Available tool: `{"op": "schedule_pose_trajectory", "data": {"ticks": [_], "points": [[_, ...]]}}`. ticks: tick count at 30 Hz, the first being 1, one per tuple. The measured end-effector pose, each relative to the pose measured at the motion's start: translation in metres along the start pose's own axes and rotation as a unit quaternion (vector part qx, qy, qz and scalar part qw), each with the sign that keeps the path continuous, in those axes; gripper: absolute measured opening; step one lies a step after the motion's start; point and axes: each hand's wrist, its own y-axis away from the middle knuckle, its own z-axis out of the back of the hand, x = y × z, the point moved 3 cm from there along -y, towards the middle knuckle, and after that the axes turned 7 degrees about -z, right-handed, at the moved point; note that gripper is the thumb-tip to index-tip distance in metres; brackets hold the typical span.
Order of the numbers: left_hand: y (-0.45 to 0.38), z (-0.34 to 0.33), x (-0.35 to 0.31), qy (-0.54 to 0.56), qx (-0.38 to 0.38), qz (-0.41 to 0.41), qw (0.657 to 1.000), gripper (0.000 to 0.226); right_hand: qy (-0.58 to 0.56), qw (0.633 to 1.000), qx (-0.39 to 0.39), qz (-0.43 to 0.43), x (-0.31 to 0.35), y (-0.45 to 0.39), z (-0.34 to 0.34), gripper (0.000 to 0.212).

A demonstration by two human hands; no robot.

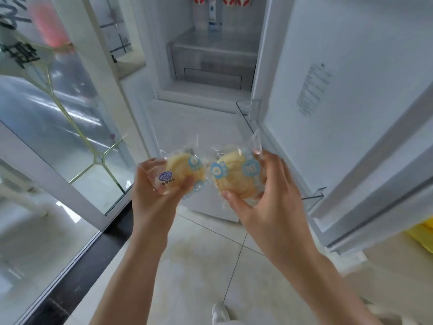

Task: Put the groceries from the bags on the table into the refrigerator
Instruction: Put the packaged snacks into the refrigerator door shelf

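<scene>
My left hand (152, 195) grips a round yellow bun in a clear wrapper with blue labels (181, 171). A second wrapped bun (236, 175) of the same kind sits in my right hand (264, 200). I hold both side by side in front of the open refrigerator (210, 95). Its white interior shows a clear drawer (210, 52) with a shelf on top, where a blue-and-white bottle (212, 17) stands. The white fridge door (339, 90) stands open on the right.
A glass partition with a white frame (58, 127) runs along the left. Pale floor tiles (199, 261) lie below my arms. Something yellow (424, 233) shows at the right edge, beyond the door. My white shoe (219, 313) is at the bottom.
</scene>
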Motion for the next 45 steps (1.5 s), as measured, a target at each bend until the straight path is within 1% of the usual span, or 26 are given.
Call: {"op": "schedule_pose_trajectory", "data": {"ticks": [2, 6, 10, 14, 20, 22, 25, 29, 33, 37, 39, 41, 43, 45], "points": [[-0.023, -0.012, -0.009, 0.011, 0.022, -0.01, 1.0, 0.058, 0.01, 1.0, -0.017, 0.001, 0.006, -0.022, -0.003, 0.07], [-0.064, -0.041, -0.018, 0.036, 0.085, -0.038, 0.995, 0.05, 0.025, 0.998, -0.053, -0.015, 0.012, -0.056, -0.006, 0.068], [-0.106, -0.065, -0.028, 0.056, 0.135, -0.075, 0.986, 0.049, 0.055, 0.993, -0.104, -0.03, 0.02, -0.082, -0.008, 0.067], [-0.145, -0.086, -0.045, 0.081, 0.209, -0.114, 0.968, 0.047, 0.103, 0.981, -0.16, -0.035, 0.041, -0.103, -0.01, 0.067], [-0.19, -0.106, -0.091, 0.139, 0.296, -0.167, 0.93, 0.044, 0.169, 0.951, -0.257, -0.034, 0.088, -0.128, -0.002, 0.069], [-0.2, -0.111, -0.113, 0.163, 0.309, -0.199, 0.916, 0.044, 0.194, 0.938, -0.285, -0.025, 0.105, -0.137, 0.005, 0.069], [-0.215, -0.121, -0.145, 0.198, 0.316, -0.24, 0.896, 0.047, 0.202, 0.928, -0.314, -0.007, 0.131, -0.154, 0.017, 0.07], [-0.232, -0.137, -0.181, 0.243, 0.322, -0.261, 0.877, 0.05, 0.218, 0.912, -0.347, 0.029, 0.16, -0.174, 0.039, 0.067], [-0.246, -0.159, -0.216, 0.289, 0.326, -0.274, 0.858, 0.054, 0.238, 0.897, -0.37, 0.037, 0.181, -0.197, 0.064, 0.068], [-0.26, -0.194, -0.24, 0.326, 0.348, -0.24, 0.846, 0.064, 0.248, 0.895, -0.37, 0.024, 0.198, -0.224, 0.092, 0.068], [-0.266, -0.212, -0.247, 0.324, 0.368, -0.223, 0.842, 0.07, 0.274, 0.884, -0.379, 0.018, 0.203, -0.235, 0.102, 0.071], [-0.273, -0.228, -0.251, 0.305, 0.39, -0.225, 0.839, 0.075, 0.306, 0.871, -0.384, 0.006, 0.204, -0.242, 0.111, 0.074], [-0.279, -0.242, -0.256, 0.273, 0.407, -0.241, 0.838, 0.07, 0.332, 0.863, -0.381, -0.012, 0.201, -0.247, 0.119, 0.072], [-0.283, -0.253, -0.262, 0.229, 0.418, -0.261, 0.84, 0.061, 0.359, 0.854, -0.373, -0.049, 0.194, -0.251, 0.126, 0.069]]}}
